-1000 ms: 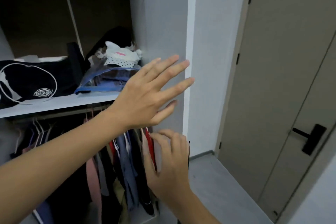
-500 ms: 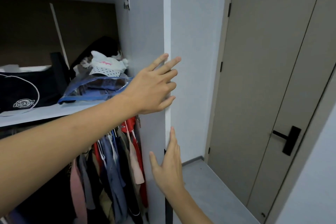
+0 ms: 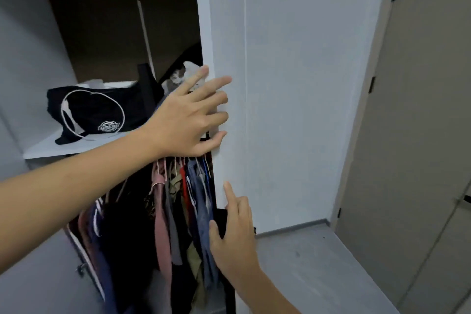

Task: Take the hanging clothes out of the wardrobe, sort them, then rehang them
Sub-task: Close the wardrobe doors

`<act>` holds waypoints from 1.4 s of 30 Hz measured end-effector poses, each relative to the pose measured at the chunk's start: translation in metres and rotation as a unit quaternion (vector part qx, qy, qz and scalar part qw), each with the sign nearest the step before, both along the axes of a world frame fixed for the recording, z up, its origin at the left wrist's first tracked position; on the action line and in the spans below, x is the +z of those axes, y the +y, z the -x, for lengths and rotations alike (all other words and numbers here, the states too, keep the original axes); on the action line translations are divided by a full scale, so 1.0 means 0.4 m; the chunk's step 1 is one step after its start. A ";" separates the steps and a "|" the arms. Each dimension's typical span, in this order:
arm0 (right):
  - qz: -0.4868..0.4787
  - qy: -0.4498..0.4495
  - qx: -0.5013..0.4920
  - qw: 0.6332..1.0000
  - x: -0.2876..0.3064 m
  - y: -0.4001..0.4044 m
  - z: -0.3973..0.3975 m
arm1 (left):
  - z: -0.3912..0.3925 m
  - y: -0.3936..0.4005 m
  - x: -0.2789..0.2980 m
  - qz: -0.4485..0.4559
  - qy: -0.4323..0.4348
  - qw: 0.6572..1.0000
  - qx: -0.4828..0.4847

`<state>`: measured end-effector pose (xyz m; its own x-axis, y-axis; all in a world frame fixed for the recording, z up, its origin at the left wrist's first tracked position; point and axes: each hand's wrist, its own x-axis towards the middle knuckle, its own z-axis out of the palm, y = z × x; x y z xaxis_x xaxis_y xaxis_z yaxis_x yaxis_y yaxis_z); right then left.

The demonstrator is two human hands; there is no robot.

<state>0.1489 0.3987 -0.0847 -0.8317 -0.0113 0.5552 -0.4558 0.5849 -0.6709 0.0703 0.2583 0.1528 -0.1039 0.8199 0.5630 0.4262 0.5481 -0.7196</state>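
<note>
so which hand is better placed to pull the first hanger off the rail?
Probably left. The left hand rests open at the wardrobe door edge, just above the hangers. The right hand sits lower, fingers against the door by the hanging clothes.

A white "Dickies" badge (small, just legible) sits on the black bag [image 3: 84, 112] at the shelf's [image 3: 51, 146] front edge

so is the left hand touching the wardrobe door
Touching. The head view shows the left hand with straight fingers lying flat on the wardrobe door at its edge, fingertips overlapping the panel with no gap visible.
</note>
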 end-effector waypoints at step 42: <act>-0.182 -0.091 0.086 0.975 0.009 -0.630 0.610 | 0.514 -0.633 -0.079 -0.060 -0.109 0.956 0.265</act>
